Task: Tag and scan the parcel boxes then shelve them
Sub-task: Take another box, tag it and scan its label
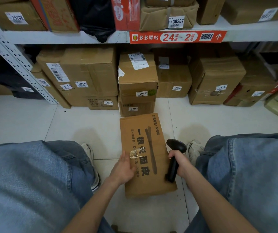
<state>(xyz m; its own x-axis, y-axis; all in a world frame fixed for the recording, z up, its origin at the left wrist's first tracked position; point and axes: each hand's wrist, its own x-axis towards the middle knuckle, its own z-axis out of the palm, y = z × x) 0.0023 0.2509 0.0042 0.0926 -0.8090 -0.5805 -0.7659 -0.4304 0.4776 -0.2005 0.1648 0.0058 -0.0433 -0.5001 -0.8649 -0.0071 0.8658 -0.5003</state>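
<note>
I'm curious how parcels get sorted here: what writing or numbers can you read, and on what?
"25206": top-left shelf box
"30207": paper-wrapped parcel
"多多驿站 24货架-2层号": red shelf sign
"30112": large floor box
"29107": squat box
"30111": stacked upper box
"30105": box beneath it
"31101": right-hand box
"面皮": flat box in front
Other tags, shipping labels: too small or blurred.

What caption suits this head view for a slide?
The left hand touches a cardboard box on the floor; the right hand grips a barcode scanner.
</note>
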